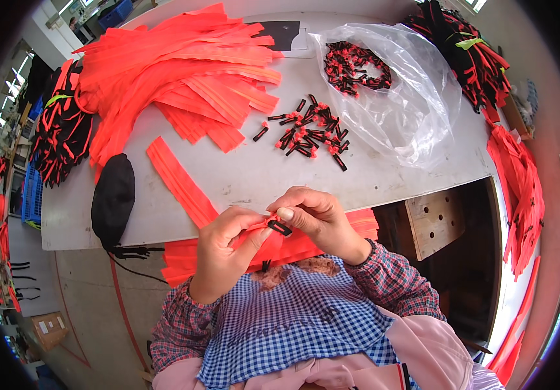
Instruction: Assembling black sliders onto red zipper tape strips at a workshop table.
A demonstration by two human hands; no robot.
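Observation:
Both my hands meet over my lap, just off the table's front edge. Between their fingertips is a zipper slider with a black, looped pull tab (280, 227) and a bit of red at its top. My left hand (223, 252) pinches red zipper tape (269, 248) next to the slider. My right hand (322, 224) closes thumb and forefinger on the slider's upper end. Another red zipper tape (179, 182) slants across the table and passes behind my left hand. A bundle of red tapes (182, 260) lies across my lap; my hands hide part of it.
On the table (247, 175) are a big heap of red zipper tapes (182, 78), a loose pile of sliders (309, 130) and a clear plastic bag (416, 110) with more sliders. A black cloth pouch (113, 201) hangs over the left front edge. An open compartment (475, 260) lies at right.

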